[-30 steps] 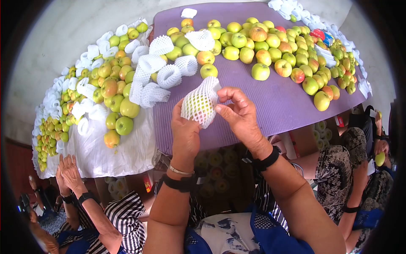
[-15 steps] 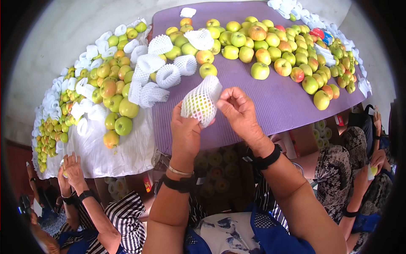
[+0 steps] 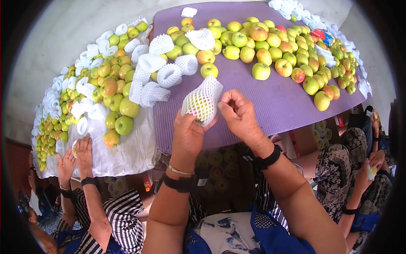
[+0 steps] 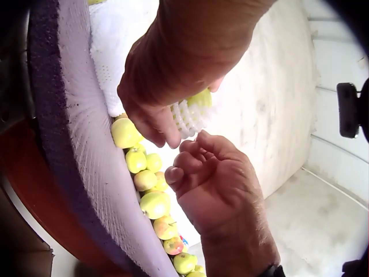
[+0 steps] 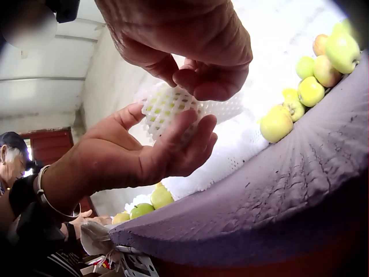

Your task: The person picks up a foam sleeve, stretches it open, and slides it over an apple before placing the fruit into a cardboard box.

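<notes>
In the head view my left hand point(image 3: 188, 133) holds a yellow-green apple point(image 3: 198, 104) inside a white foam net point(image 3: 210, 88), whose loose end sticks up past the fruit. The thumb and fingers cup it from below and the sides. My right hand point(image 3: 240, 114) is just right of the net, fingers curled and thumb against the forefinger. Both wrist views put its fingertips right at the net point(image 5: 167, 109); I cannot tell whether they pinch its edge. Nearest on the purple mat point(image 3: 270, 101) are a loose apple point(image 3: 209, 70) and several crumpled foam nets point(image 3: 169, 75).
A long heap of apples point(image 3: 270, 40) runs along the mat to the right. To the left, more apples point(image 3: 114, 89) and nets lie on a white sheet point(image 3: 139, 148). Other people's hands point(image 3: 76, 156) work at the left; another person sits at the right. Boxed apples point(image 3: 215, 158) are below the table edge.
My right thumb and forefinger, apart a second ago, have come together beside the net. The left hand keeps its hold on the netted apple. The neighbour's hands at left have shifted onto the sheet.
</notes>
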`<state>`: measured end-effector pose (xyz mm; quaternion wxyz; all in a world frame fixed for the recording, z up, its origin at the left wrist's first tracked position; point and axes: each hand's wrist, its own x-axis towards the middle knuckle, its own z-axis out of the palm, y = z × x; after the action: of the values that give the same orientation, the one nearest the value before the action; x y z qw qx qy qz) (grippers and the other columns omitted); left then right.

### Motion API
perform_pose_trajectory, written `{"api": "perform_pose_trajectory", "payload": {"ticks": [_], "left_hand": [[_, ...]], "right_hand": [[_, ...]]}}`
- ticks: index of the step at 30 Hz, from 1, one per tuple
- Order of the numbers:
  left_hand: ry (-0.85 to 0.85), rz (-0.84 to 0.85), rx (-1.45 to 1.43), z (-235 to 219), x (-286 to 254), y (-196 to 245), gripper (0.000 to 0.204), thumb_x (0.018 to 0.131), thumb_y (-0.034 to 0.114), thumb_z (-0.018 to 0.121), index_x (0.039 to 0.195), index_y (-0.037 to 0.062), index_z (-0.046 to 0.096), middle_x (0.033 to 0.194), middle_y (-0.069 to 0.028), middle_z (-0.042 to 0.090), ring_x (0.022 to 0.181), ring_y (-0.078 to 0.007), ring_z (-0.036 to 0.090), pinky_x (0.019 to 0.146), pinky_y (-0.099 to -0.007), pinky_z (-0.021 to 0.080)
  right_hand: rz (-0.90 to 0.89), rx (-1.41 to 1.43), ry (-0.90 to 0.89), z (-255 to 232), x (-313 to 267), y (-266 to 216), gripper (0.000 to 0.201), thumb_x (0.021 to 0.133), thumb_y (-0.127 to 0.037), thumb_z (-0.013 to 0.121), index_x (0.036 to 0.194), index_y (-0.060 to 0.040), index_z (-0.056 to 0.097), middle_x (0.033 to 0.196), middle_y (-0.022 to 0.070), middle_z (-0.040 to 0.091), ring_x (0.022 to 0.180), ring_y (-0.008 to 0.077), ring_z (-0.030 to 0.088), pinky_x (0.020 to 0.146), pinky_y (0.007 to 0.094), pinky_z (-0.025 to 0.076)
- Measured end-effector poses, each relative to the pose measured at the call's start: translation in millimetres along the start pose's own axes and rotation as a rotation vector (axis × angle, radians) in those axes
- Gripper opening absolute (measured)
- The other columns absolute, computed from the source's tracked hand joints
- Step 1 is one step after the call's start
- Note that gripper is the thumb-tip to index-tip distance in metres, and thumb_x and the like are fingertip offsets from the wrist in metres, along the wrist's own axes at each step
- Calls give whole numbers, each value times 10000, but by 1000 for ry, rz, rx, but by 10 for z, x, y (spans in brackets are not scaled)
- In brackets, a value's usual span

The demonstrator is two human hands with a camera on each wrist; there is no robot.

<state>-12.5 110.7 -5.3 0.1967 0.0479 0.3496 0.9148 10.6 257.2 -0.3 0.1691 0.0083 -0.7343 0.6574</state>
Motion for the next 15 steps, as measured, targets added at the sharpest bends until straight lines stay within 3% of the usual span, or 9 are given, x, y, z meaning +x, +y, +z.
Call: {"api": "perform_pose_trajectory", "payload": {"ticks": [2, 5, 6, 9, 12, 15], "left_hand": [[15, -2, -1, -13, -15, 2, 440, 842, 148, 441, 1244, -30, 405, 1228, -148, 520, 1133, -275, 513, 967, -481, 403], [-83, 44, 2, -139, 48, -43, 433, 850, 153, 450, 1240, -31, 405, 1217, -148, 526, 1112, -273, 525, 947, -453, 423], [-56, 41, -1, -138, 41, -48, 430, 854, 156, 449, 1238, -32, 406, 1212, -148, 528, 1105, -273, 529, 936, -444, 430], [16, 19, -24, -84, 9, -42, 423, 863, 164, 447, 1233, -38, 406, 1198, -146, 535, 1084, -274, 540, 912, -418, 447], [42, -9, -67, -83, -5, -16, 428, 866, 168, 447, 1236, -43, 400, 1193, -143, 535, 1079, -274, 540, 914, -398, 444], [-10, 0, -91, -66, 0, -1, 445, 860, 159, 448, 1252, -43, 387, 1206, -141, 521, 1107, -268, 516, 940, -395, 418]], "right_hand": [[18, 24, -67, -13, -19, -79, 245, 737, -53, 667, 907, -40, 491, 749, 33, 500, 629, 112, 507, 558, 248, 444], [-206, -399, -47, 109, -81, -200, 427, 676, -85, 732, 1000, -56, 455, 877, 93, 497, 702, 200, 557, 587, 295, 471], [-213, -445, -55, 141, -97, -176, 511, 645, -91, 754, 1043, -69, 434, 984, 142, 474, 797, 265, 566, 639, 336, 485], [-61, -306, -50, 139, -73, -188, 522, 637, -55, 746, 1060, -81, 442, 968, 123, 472, 811, 245, 558, 664, 324, 483], [-121, -334, -70, 81, -45, -226, 545, 624, -6, 733, 1083, -102, 456, 981, 115, 461, 841, 241, 549, 659, 312, 484], [-291, -260, -123, 82, -46, -158, 543, 619, 36, 715, 1083, -116, 478, 994, 108, 453, 852, 232, 535, 662, 302, 482]]}}
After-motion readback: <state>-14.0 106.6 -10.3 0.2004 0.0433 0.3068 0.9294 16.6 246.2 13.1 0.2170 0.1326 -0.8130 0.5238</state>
